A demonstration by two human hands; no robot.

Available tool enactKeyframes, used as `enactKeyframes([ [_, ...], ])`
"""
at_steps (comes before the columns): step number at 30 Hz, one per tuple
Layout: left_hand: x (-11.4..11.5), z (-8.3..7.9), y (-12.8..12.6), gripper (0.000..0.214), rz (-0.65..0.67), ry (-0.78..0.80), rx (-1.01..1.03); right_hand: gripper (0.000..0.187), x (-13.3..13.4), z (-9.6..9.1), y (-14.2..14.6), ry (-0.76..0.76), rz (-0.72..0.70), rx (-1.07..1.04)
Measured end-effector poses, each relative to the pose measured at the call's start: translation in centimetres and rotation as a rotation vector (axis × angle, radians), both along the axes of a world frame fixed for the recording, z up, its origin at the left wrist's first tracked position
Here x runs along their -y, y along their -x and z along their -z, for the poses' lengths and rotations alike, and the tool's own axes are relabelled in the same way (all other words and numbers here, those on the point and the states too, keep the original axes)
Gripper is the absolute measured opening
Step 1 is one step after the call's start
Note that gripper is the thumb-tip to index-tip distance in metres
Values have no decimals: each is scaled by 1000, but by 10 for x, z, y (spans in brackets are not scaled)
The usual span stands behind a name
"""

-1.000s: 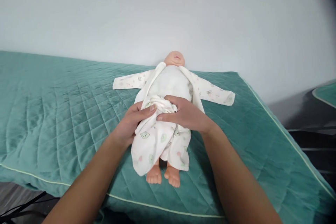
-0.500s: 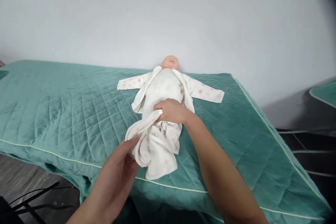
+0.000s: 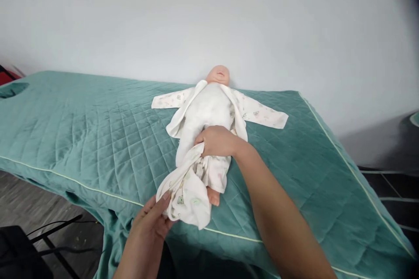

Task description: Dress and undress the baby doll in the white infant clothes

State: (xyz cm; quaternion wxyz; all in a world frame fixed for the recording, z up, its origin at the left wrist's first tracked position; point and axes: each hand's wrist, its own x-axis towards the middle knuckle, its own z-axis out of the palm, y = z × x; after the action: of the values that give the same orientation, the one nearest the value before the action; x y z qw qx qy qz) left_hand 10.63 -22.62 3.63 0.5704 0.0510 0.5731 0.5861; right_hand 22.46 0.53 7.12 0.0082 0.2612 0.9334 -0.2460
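A baby doll [image 3: 209, 107] lies on its back on the teal quilted bed [image 3: 98, 139], head toward the wall. It wears an open white printed garment [image 3: 258, 113] with the sleeves spread to both sides. My right hand [image 3: 216, 141] is closed on bunched white fabric at the doll's waist. My left hand [image 3: 152, 218] grips the lower end of the white printed trousers [image 3: 188, 194] near the bed's front edge. One doll foot [image 3: 213, 196] shows under the cloth.
A pale wall runs close behind the bed. The bed's front edge has a light piping line [image 3: 81, 185]. Dark cables and a dark object [image 3: 19, 253] lie on the floor at lower left. A round hole [image 3: 13, 89] sits in the bed's far left end.
My left hand has slid from the doll's waist down to the trouser end, pulling the cloth toward the front edge. My right hand stays at the waist. The camera moved.
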Motion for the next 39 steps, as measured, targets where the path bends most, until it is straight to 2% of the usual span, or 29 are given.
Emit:
enactKeyframes([
  [3, -5, 6, 14, 35, 70, 34, -181, 13, 1, -1, 0, -17, 17, -3],
  [7, -14, 6, 25, 40, 152, 35, -402, 14, 2, -2, 0, -23, 18, -19],
  [13, -23, 9, 32, 39, 284, -63, -404, 13, 1, -3, -6, 61, 10, -97],
  [17, -34, 18, 46, 38, 365, -170, -551, 17, -2, -6, -11, 162, 4, -139],
  [21, -59, 22, 63, 30, 393, -243, -744, 25, -3, -8, -12, 215, 38, -150],
  [27, -113, 23, 82, 17, 362, -315, -988, 17, -4, -4, -9, 182, 129, -196],
  [31, -150, 18, 89, 13, 418, -512, -1185, 17, -5, -3, -8, 186, 251, -275],
  [33, -165, 11, 91, 14, 453, -600, -1297, 13, -6, -3, -9, 215, 312, -327],
  [36, -183, 3, 92, 14, 477, -628, -1436, 8, -8, 0, -9, 296, 411, -413],
  [39, -191, 7, 91, 15, 466, -642, -1603, 7, -10, 5, -9, 397, 505, -504],
])
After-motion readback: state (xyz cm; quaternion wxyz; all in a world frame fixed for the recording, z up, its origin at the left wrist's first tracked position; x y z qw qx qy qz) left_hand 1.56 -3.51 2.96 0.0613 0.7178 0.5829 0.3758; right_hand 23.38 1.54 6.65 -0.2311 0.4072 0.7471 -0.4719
